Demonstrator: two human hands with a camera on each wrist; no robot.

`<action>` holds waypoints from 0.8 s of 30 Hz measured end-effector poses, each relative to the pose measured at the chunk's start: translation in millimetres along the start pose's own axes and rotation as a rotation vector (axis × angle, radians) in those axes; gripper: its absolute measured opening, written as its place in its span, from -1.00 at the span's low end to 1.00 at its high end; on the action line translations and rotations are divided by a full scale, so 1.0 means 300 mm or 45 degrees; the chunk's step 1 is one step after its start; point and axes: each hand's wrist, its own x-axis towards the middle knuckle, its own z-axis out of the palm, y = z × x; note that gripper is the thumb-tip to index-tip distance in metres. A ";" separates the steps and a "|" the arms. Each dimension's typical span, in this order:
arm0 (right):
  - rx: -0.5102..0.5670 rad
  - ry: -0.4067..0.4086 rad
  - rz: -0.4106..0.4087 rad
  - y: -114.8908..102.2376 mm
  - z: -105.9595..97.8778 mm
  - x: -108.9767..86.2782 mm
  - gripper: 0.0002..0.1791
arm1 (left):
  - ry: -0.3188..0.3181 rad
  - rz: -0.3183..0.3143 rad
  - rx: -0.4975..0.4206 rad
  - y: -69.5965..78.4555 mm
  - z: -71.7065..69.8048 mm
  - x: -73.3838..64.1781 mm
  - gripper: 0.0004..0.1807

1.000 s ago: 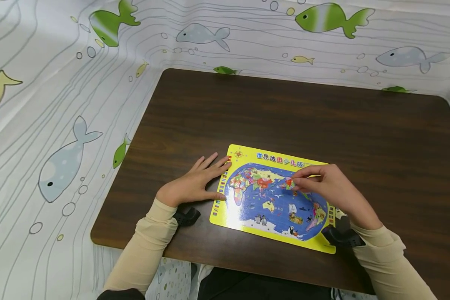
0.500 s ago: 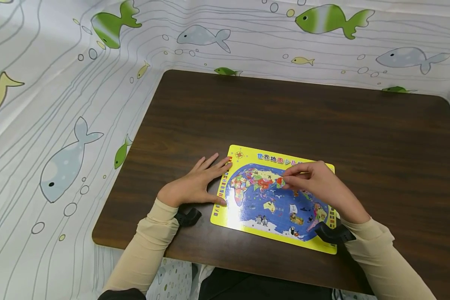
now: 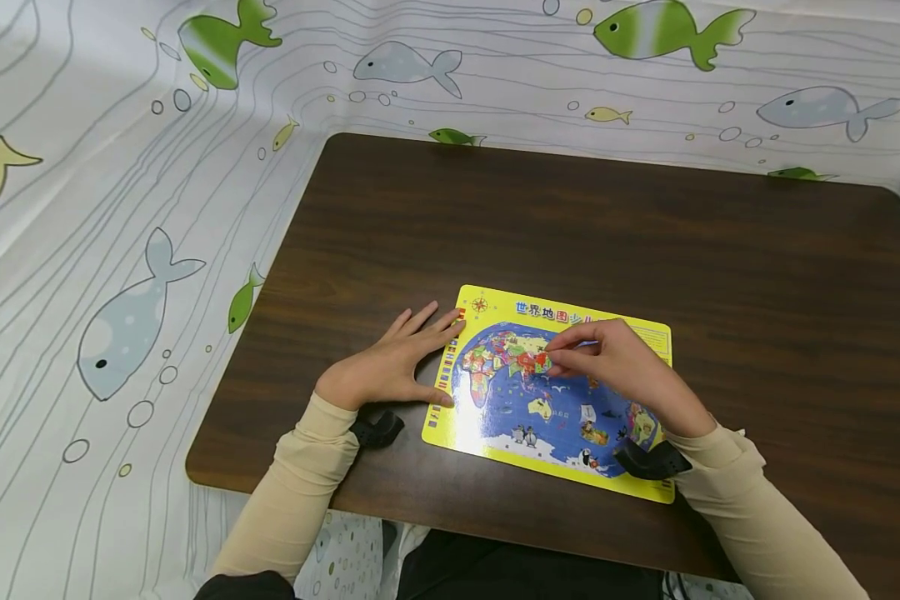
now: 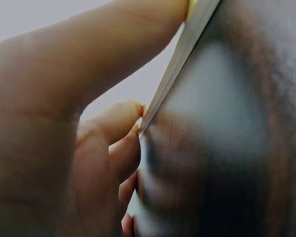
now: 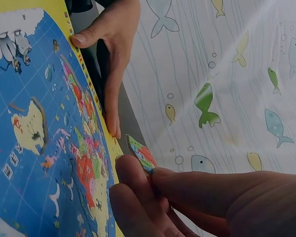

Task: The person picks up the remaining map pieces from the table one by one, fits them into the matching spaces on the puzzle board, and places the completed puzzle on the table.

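I hold a little map piece over my puzzle board.

My right hand [image 3: 615,362] pinches a small puzzle piece [image 5: 140,153] between thumb and fingers, so that grip is clamped tight on it. The piece is just above the top middle of the map puzzle board [image 3: 495,437], near the red and green lands. My left hand [image 3: 390,367] lies flat on the brown table [image 3: 607,225], its grip open with straight fingers. Its fingertips and thumb touch the left yellow edge of the board. The board lies flat near the front of the table. A white cloth with fish [image 3: 120,250] on it hangs around the table.
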 end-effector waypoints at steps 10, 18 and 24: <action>0.019 -0.073 -0.052 -0.018 0.042 0.034 -0.77 | -0.002 0.005 -0.016 0.002 -0.006 -0.003 0.23; 0.039 -0.111 -0.049 -0.032 0.079 0.051 -0.78 | -0.010 -0.005 -0.023 0.001 -0.004 -0.001 0.22; 0.041 -0.152 -0.056 -0.047 0.106 0.063 -0.80 | -0.019 -0.018 -0.022 0.000 0.000 -0.001 0.22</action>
